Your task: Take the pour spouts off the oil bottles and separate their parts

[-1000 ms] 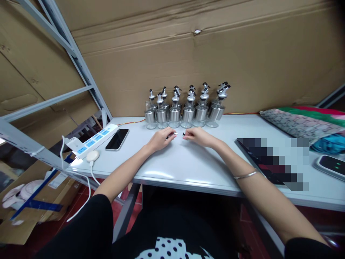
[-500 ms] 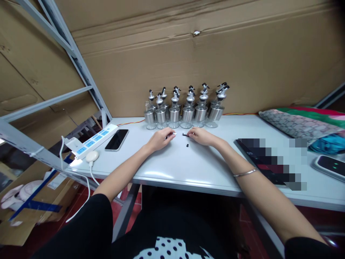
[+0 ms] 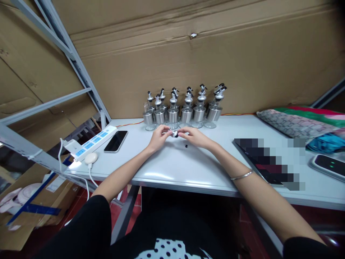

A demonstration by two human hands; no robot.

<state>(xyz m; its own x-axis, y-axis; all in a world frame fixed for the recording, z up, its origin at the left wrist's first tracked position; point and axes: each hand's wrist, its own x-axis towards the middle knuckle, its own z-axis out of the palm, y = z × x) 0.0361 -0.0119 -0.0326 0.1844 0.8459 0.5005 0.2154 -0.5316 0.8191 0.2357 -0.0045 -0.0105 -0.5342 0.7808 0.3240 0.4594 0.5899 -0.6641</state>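
Note:
Over the white table, my left hand (image 3: pixel 158 138) pinches a small silver bottle pourer top (image 3: pixel 174 133) with black parts. Its silver cap is tilted on its side. From the other side, my right hand (image 3: pixel 196 138) closes its fingertips on the top's black end; the thin black lever it held is mostly hidden there. A tiny black piece (image 3: pixel 186 146) lies on the table just below the hands. Behind them stand two rows of glass and steel oil bottles (image 3: pixel 187 116), most with silver and black pourers. The front left bottle (image 3: pixel 148 118) shows a bare glass neck.
On the left lie a phone (image 3: pixel 116 141), a white power strip (image 3: pixel 93 142) and a round white charger (image 3: pixel 91 158) with its cable. A partly blurred tablet (image 3: pixel 258 162), another device (image 3: pixel 330 166) and a patterned bag (image 3: pixel 291 124) lie right. Cardboard (image 3: pixel 161 54) stands behind the table.
My hands have come together. The black lever in my right hand has moved left to meet the silver top in my left hand, which is now turned into view.

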